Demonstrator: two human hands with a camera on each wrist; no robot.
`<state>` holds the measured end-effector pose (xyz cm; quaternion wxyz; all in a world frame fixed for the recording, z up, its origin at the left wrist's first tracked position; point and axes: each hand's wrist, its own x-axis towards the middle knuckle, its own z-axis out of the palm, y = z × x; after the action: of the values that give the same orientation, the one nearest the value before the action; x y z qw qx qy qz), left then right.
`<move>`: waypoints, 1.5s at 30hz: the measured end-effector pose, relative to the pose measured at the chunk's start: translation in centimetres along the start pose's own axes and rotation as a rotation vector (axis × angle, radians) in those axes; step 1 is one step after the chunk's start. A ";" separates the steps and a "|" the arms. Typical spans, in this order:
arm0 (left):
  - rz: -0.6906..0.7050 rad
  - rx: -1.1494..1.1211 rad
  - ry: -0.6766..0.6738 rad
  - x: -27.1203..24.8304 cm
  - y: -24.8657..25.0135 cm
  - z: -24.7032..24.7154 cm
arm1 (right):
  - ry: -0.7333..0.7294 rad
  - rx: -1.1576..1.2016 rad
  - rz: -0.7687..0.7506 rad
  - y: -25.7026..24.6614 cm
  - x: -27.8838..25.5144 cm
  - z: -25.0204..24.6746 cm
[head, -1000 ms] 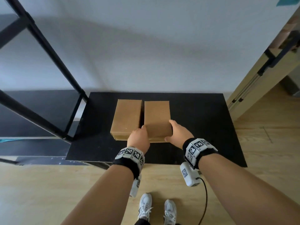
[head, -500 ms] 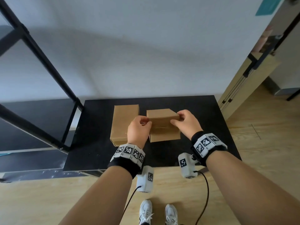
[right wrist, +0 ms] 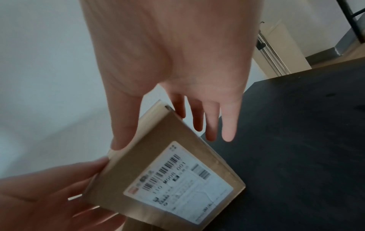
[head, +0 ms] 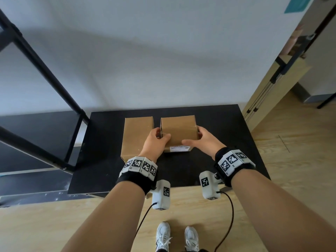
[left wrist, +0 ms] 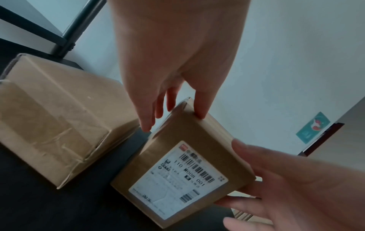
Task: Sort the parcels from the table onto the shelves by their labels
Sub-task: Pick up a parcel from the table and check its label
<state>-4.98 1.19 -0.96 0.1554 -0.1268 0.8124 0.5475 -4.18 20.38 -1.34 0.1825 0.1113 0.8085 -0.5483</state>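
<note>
The left hand (head: 154, 140) grips the left end of the right-hand parcel (head: 179, 132), thumb on its near face and fingers (left wrist: 147, 115) reaching down its left side. The right hand (head: 203, 139) grips the opposite end, thumb across the near face and fingers (right wrist: 227, 123) down the right side. Between the two hands the parcel is tipped up, its white label (left wrist: 177, 179) turned toward the person; the label bears barcodes and the print "110 M008 001". It is held just above the black table (head: 227, 142). Just beside it on the left, a second parcel (head: 137, 137) lies flat on the table, close to the left hand. A black shelf frame (head: 45, 70) stands left of the table.
</note>
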 end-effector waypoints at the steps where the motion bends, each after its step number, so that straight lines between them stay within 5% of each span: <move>1: -0.017 0.008 -0.023 0.1 -0.2 0.1 | -0.019 -0.017 0.006 0.4 0.1 0.0; 9: -0.037 0.017 -0.231 0.8 -1.8 0.6 | -0.014 -0.096 0.048 1.5 0.5 0.4; 16: 0.031 0.026 -0.067 0.6 -1.6 0.4 | 0.126 -0.109 0.012 0.5 0.4 0.6; 24: -0.118 -0.116 -0.010 1.3 -1.8 1.4 | 0.245 -0.127 0.052 0.8 0.9 0.0; 36: -0.149 0.022 -0.062 1.1 -3.3 3.8 | 0.127 -0.180 0.189 3.9 1.3 0.3; 42: -0.369 0.014 -0.150 1.9 -3.6 4.7 | 0.023 -0.136 0.300 4.2 1.8 0.3; 45: -0.345 -0.033 -0.151 1.9 -3.5 4.7 | 0.021 -0.065 0.277 3.9 1.6 0.0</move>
<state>-4.91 4.23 -6.33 0.3054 -0.2254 0.7556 0.5339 -4.14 21.82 -5.30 0.2513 0.2217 0.8046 -0.4903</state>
